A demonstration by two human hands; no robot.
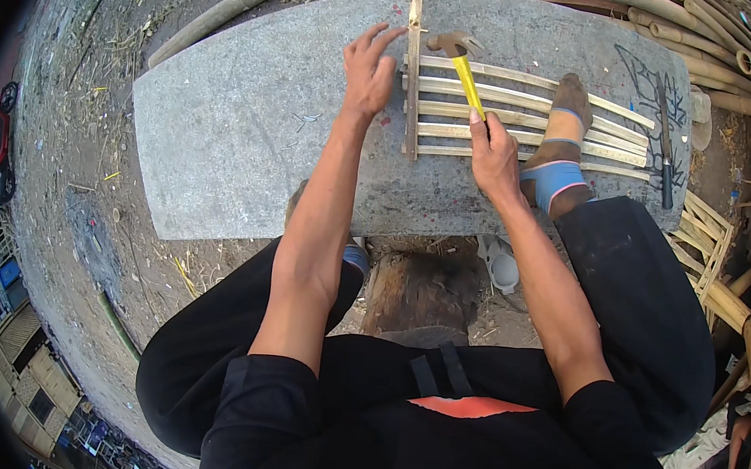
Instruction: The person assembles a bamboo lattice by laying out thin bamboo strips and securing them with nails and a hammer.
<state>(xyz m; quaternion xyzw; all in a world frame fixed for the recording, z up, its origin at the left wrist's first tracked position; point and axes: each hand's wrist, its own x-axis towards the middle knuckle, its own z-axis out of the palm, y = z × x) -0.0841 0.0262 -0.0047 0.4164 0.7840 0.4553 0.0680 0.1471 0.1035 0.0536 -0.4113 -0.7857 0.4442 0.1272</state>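
My right hand (497,161) grips a claw hammer (468,81) by its yellow handle. The hammer's metal head hangs beside an upright bamboo strip (411,83). Several pale bamboo slats (455,112) run rightward from that strip, side by side with gaps between them. My left hand (371,71) hovers left of the strip with fingers apart, the fingertips close to its upper part; nothing shows in it. My foot in a brown and blue sock (566,126) presses across the slats. Everything lies on a grey stone slab (249,130).
A knife (664,150) with a black handle lies at the slab's right end. Bamboo poles (664,13) are piled at the far right, and a bamboo frame (700,237) rests beyond the slab. A wood stump (419,294) and a grey cup-like object (500,268) stand below the near edge.
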